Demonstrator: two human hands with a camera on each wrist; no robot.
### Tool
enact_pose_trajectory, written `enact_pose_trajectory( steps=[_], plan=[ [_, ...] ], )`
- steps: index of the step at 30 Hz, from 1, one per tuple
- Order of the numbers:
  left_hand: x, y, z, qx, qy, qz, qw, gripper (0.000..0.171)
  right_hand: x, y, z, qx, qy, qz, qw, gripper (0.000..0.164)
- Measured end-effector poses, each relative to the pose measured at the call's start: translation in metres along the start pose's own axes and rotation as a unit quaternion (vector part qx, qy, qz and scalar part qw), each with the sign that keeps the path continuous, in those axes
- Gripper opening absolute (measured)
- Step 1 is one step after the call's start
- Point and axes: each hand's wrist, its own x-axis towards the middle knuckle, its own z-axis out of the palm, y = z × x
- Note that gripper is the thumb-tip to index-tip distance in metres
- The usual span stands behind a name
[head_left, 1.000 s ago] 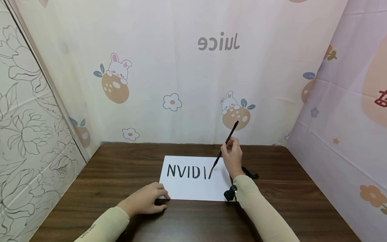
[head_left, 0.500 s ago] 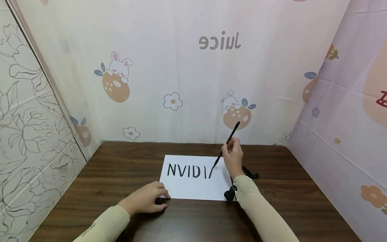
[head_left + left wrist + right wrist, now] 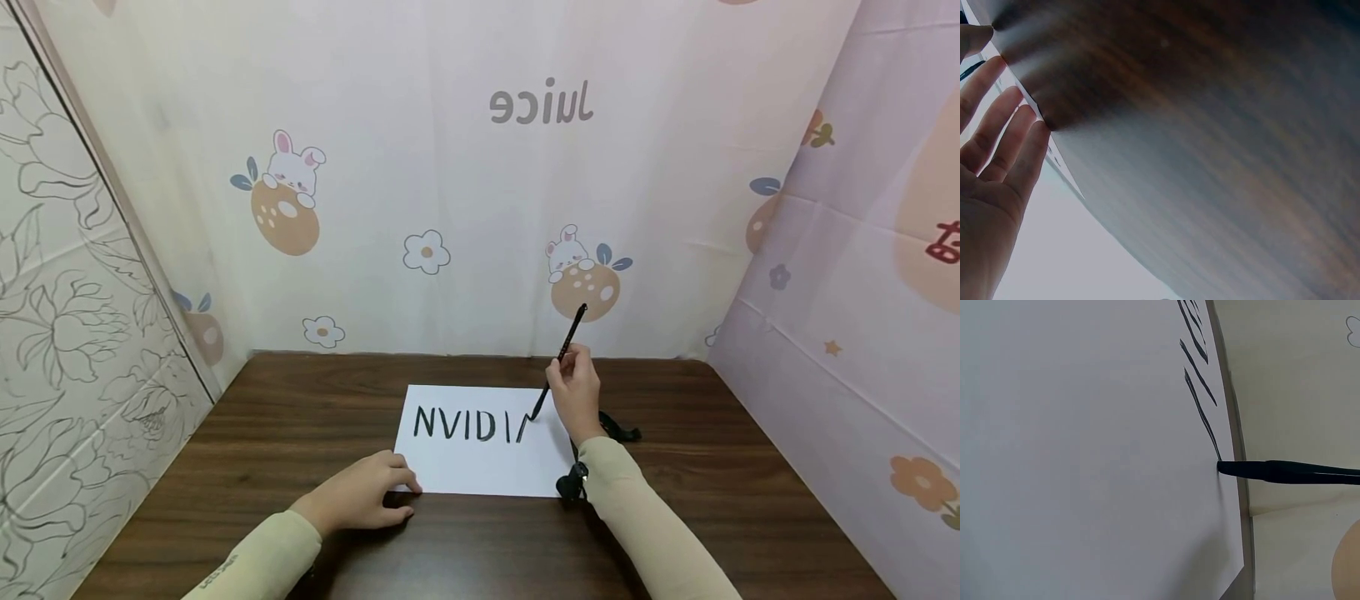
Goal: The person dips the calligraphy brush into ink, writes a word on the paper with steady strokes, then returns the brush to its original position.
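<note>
In the head view, my right hand (image 3: 574, 392) pinches a slim black writing brush (image 3: 567, 340), tilted with its upper end away to the right. Its dark tip (image 3: 1225, 467) meets the white sheet of paper (image 3: 472, 471) at the top of a slanting stroke, as the right wrist view shows. Black letters (image 3: 454, 423) reading "NVIDI" run across the sheet, with that stroke after them. My left hand (image 3: 362, 493) rests at the paper's lower left corner, fingers extended and fingertips down; its fingers (image 3: 1027, 156) look straight in the left wrist view.
Dark brown wooden table (image 3: 300, 417) lies under the paper. A black strap (image 3: 619, 428) and a small black device (image 3: 572, 482) sit at my right wrist. A patterned curtain (image 3: 375, 167) stands behind the table, with more patterned cloth on both sides.
The brush's upper end has swung a little left and down, and its tip has shifted slightly right at the slanting stroke's top. My left hand stays at the corner.
</note>
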Motion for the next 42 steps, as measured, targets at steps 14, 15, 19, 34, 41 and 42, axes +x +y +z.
enact_pose_trajectory(
  steps=[14,15,19,34,41,42],
  plan=[
    [-0.0002,0.0013,-0.0026,-0.002,0.004,0.01,0.9999,0.016,-0.0007,0.0009,-0.0015,-0.01,-0.008,-0.022,1.0,0.016],
    [-0.0002,0.0015,-0.0029,-0.003,0.004,0.01,0.9999,0.015,-0.0008,0.001,-0.0017,-0.011,-0.008,-0.024,1.0,0.016],
    [-0.0001,0.0015,-0.0034,-0.005,0.002,0.011,0.9999,0.015,-0.0012,0.0012,-0.0025,-0.016,-0.008,-0.034,0.999,0.016],
    [0.0002,0.0018,-0.0027,-0.008,-0.011,-0.011,0.9998,0.016,-0.0034,0.0018,-0.0066,-0.019,-0.027,-0.034,0.999,0.016],
    [0.0007,0.0016,-0.0027,-0.011,-0.012,-0.01,0.9998,0.016,-0.0034,0.0,-0.0086,-0.025,-0.037,-0.039,0.998,0.015],
    [0.0008,0.0015,-0.0026,-0.012,-0.011,-0.009,0.9998,0.016,-0.0033,0.0,-0.0088,-0.027,-0.038,-0.04,0.998,0.016]
  ],
)
